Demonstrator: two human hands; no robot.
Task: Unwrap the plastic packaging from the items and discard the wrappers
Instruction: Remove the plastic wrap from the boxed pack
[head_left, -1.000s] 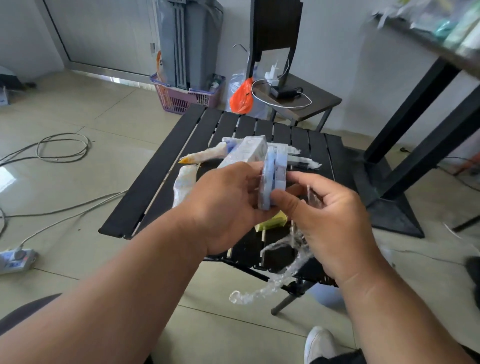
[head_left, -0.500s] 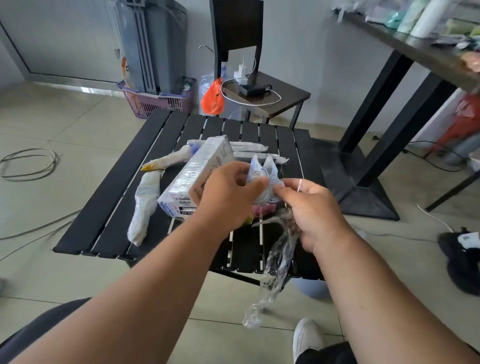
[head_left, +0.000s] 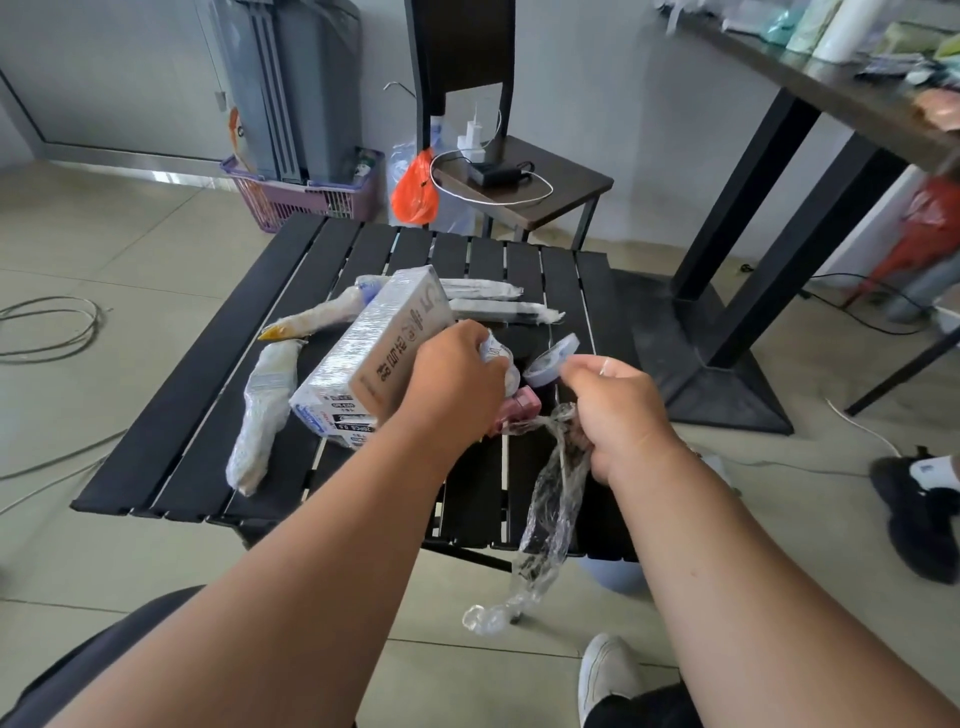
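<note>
The left hand grips a film-wrapped carton together with a small crumpled packet, holding both above the slatted black tabletop. The right hand is closed around a stripped strand of clear plastic wrap, which hangs past the tabletop's near edge, probably kept clear for discarding. A small round lidded container sits between the hands. Several wrapped items lie on the tabletop, not yet unwrapped.
</note>
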